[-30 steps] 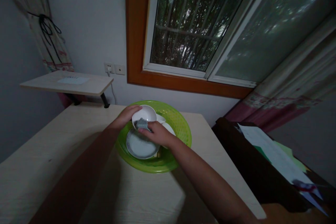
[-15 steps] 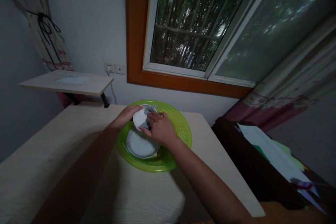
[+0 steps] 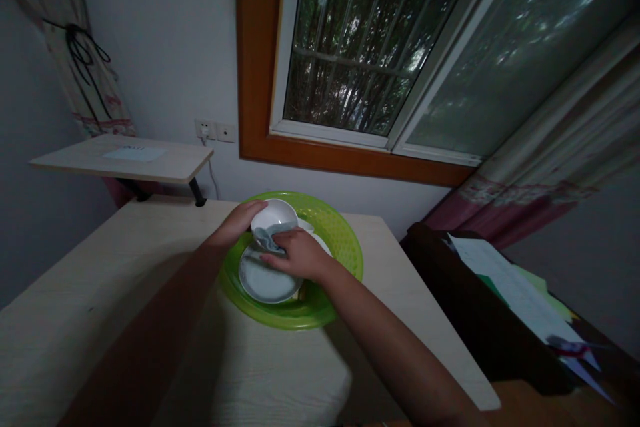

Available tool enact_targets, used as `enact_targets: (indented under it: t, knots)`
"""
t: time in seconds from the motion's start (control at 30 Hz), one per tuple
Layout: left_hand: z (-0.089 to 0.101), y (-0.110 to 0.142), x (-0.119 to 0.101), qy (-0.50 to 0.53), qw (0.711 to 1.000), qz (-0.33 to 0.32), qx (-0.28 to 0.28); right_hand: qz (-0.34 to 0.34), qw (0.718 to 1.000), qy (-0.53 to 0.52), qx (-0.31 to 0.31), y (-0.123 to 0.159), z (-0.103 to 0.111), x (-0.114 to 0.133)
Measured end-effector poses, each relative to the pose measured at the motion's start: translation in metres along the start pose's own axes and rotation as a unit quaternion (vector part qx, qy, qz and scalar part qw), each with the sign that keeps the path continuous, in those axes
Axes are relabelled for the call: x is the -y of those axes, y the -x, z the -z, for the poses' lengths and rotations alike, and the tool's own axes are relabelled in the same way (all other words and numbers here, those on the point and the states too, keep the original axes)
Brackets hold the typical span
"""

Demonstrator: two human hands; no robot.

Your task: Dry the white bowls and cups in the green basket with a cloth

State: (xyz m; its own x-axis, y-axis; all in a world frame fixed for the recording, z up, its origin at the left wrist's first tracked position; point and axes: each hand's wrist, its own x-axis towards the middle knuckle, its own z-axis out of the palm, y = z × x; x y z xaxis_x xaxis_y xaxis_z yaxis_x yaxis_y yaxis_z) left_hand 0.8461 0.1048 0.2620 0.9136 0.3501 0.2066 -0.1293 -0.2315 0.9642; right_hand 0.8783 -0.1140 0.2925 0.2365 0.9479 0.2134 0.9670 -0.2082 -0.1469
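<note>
My left hand (image 3: 241, 220) grips the left rim of a small white bowl (image 3: 273, 211), which is tilted toward me. A grey-blue cloth (image 3: 267, 237) is in my right hand (image 3: 300, 252), pressed against the bowl's near inner side. Below the bowl lies a larger white dish (image 3: 270, 278) with a grey patterned rim, inside a green plastic basin (image 3: 345, 240). Part of another white dish (image 3: 321, 243) shows behind my right hand; the rest of it is hidden. A small yellowish object (image 3: 300, 293) sits by the large dish, mostly covered.
The basin stands on a pale wooden table (image 3: 270, 367). At the back left is a raised shelf (image 3: 125, 159) with a paper label. A window (image 3: 370, 47) is behind. To the right, a dark cabinet (image 3: 465, 307) bears papers (image 3: 515, 293).
My right hand moved the cloth up to the bowl's right side, then back down to its near side. My left hand keeps its hold on the rim.
</note>
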Motion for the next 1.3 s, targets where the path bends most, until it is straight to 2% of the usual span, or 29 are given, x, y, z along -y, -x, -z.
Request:
enact_targets:
  t: [0.17, 0.3, 0.53, 0.83, 1.07, 1.2, 1.3]
  knots:
    - [-0.004, 0.001, -0.003, -0.006, 1.0, -0.005, -0.024, 0.061, 0.996, -0.066, -0.01, -0.001, -0.003, -0.002]
    - [-0.007, 0.002, -0.003, -0.039, 0.999, -0.009, 0.003, 0.088, 0.995, -0.039, -0.025, -0.003, -0.011, 0.001]
    - [-0.004, 0.001, 0.004, -0.059, 0.997, -0.045, 0.006, 0.024, 0.999, 0.038, -0.031, -0.004, -0.019, 0.002]
    - [-0.003, 0.006, -0.002, -0.002, 1.0, -0.03, 0.005, -0.063, 0.991, 0.008, -0.116, -0.003, -0.001, 0.001]
    - [-0.003, 0.005, -0.001, -0.013, 0.999, -0.035, 0.002, 0.04, 0.998, -0.017, -0.035, -0.004, -0.003, 0.002]
    - [-0.003, 0.002, 0.003, -0.016, 0.998, -0.053, 0.002, 0.065, 0.997, -0.003, -0.034, -0.005, -0.011, -0.001]
    - [-0.003, -0.001, 0.007, -0.047, 0.998, -0.051, -0.001, 0.053, 0.996, 0.049, -0.045, -0.005, -0.015, -0.001]
